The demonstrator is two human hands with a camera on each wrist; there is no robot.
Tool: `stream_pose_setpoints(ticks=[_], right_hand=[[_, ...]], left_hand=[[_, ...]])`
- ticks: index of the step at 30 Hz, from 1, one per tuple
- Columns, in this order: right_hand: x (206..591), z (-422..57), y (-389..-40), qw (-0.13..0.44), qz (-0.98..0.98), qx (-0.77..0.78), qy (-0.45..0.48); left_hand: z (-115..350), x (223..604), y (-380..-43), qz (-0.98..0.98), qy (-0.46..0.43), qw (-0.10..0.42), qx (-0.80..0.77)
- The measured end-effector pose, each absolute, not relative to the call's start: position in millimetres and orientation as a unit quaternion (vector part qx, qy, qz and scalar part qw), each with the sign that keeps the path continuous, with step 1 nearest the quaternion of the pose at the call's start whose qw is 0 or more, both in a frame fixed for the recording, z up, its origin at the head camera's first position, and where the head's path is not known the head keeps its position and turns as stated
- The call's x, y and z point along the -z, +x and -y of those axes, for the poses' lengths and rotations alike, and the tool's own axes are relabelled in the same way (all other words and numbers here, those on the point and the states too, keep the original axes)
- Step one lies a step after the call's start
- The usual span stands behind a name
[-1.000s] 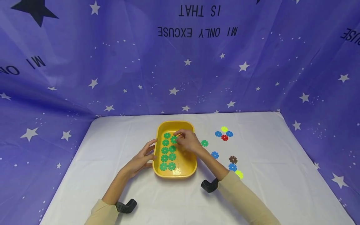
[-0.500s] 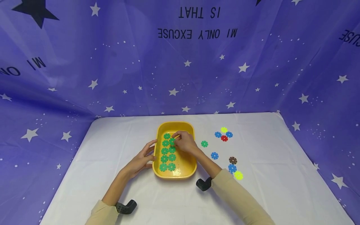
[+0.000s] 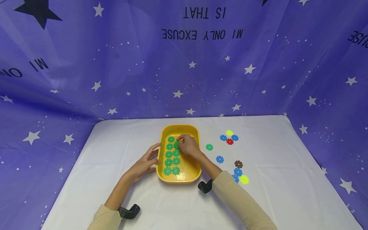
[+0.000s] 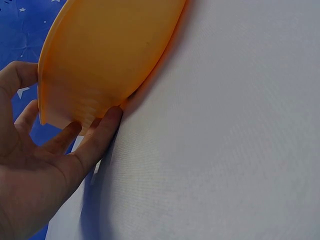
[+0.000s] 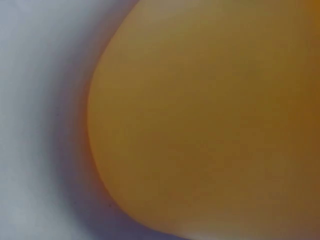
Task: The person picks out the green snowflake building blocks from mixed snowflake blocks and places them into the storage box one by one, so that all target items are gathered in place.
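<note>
A yellow plastic tray (image 3: 189,169) holds two columns of green notched snowflake discs (image 3: 168,154). From the left, my left hand (image 3: 145,161) steadies the tray, fingers spread against its outer wall. The left wrist view shows those fingertips (image 4: 114,114) low on the wall (image 4: 110,45) and another digit at the rim. My right hand (image 3: 188,146) reaches inside the tray, pinching a green snowflake disc (image 3: 176,145) near the top of the right-hand column. Its fingers partly cover this disc. In the right wrist view, the blurred tray wall (image 5: 200,120) fills most of the picture, hiding the hand.
On the white tabletop, right of the tray, lie a green disc (image 3: 209,147), a blue disc (image 3: 219,159), a brown disc (image 3: 238,164) and a yellow disc (image 3: 244,179). A red disc (image 3: 230,141) sits in a cluster farther back. A purple star-patterned curtain (image 3: 178,76) surrounds the table.
My right hand has drawn the pinched green disc slightly toward me, closer to the disc below it. My right forearm has swung left, uncovering a blue disc. The left hand stays put.
</note>
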State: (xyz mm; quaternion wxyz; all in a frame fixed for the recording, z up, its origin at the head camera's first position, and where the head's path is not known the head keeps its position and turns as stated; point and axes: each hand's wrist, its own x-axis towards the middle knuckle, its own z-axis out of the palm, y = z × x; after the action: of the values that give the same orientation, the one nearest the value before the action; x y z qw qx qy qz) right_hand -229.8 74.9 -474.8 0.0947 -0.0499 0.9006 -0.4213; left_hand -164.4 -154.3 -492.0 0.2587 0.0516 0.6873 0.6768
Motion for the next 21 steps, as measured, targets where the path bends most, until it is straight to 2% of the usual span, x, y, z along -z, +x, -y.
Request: stream_pose_setpoints(ticks=[21], right_hand=[[479.0, -72.3, -229.1, 0.066, -0.921, 0.377, -0.066]], left_hand=[[153.6, 492.1, -165.1, -0.686, 0.046, 0.259, -0.679]])
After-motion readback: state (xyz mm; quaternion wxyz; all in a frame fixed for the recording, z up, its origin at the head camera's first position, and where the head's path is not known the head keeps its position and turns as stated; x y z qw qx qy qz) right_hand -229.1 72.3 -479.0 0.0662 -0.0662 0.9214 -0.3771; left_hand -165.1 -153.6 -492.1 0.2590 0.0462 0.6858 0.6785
